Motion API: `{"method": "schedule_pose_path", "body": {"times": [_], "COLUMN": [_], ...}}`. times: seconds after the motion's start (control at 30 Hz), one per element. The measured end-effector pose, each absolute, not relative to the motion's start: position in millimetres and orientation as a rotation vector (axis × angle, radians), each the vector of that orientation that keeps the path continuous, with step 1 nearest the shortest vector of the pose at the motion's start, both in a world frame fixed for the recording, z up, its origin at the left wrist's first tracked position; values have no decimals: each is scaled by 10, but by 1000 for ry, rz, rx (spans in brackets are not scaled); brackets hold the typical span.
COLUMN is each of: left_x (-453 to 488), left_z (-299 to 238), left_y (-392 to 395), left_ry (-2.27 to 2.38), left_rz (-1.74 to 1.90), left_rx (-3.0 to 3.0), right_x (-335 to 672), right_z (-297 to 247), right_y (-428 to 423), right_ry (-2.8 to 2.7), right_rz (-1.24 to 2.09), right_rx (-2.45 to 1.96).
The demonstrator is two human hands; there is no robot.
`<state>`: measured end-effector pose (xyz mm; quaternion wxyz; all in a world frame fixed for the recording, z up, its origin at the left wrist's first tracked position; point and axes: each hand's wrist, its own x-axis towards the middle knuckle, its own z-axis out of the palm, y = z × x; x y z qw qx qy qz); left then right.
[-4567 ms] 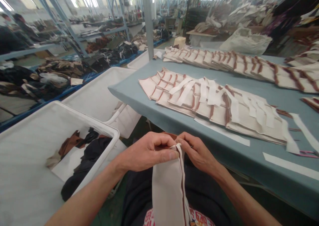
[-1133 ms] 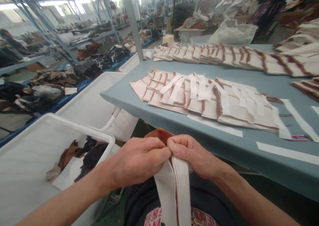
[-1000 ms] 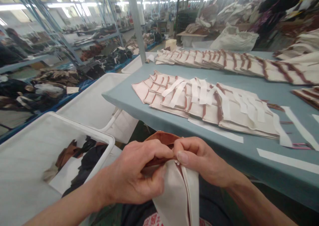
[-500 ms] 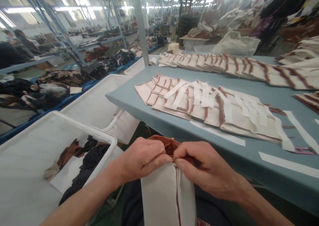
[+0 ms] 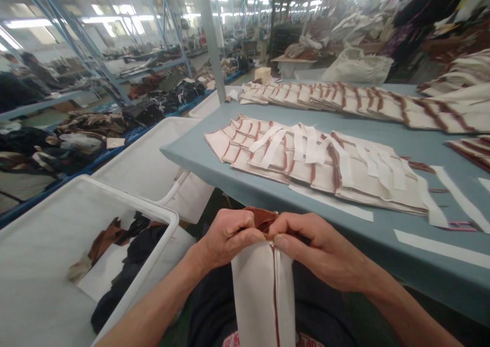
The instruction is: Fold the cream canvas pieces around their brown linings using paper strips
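Observation:
A cream fabric piece with a brown seam down its length (image 5: 252, 291) hangs in front of me, its brown inner side showing at the top. My left hand (image 5: 233, 236) pinches the upper edge just left of the seam. Close beside it, my right hand (image 5: 306, 242) grips the same edge on the right, thumb on the cream side. Both hands are closed, and the fingertips behind the edge are partly hidden. Beyond them on the blue-green table (image 5: 184, 153) lies an overlapping row of similar cream pieces with brown seams (image 5: 275, 158), topped with white strips (image 5: 306, 138).
A second row of cream pieces (image 5: 325, 97) stretches along the table's far side. A pink-handled tool (image 5: 461, 226) and a long white strip (image 5: 440, 247) lie at right. On my left stands a white bin (image 5: 34, 265) holding dark and brown cloth. A metal post (image 5: 214, 46) rises behind the table.
Both hands keep hold of the fabric piece, which now looks narrower and has shifted slightly right. My left hand has moved a little right, and the view has turned slightly.

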<state>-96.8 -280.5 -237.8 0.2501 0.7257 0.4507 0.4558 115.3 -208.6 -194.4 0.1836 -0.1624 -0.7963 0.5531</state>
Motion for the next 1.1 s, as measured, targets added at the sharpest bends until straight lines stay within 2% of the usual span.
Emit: {"method": "schedule_pose_path", "body": {"times": [0.13, 0.33, 0.57, 0.9, 1.1], "left_x": [-943, -848, -829, -1056, -1170], "left_z": [-2220, -1904, -1820, -1710, -1840], "left_y": [-2864, -2934, -2885, -2815, -2896], "left_ry": [1215, 1316, 1516, 1523, 1583], "left_rz": [1154, 1016, 782, 543, 727], "left_rx": [1995, 1944, 1847, 2244, 2425], "right_x": [1161, 1168, 1100, 846, 654], "right_z": [-1914, -1959, -2159, -2109, -2089], "right_y": [-2077, -2017, -1959, -1920, -1900], "right_ry": [-2287, -2346, -2346, -2476, -2467], "right_rz": [1512, 1242, 1075, 918, 954], "right_rx": [-402, -367, -428, -440, -423]}}
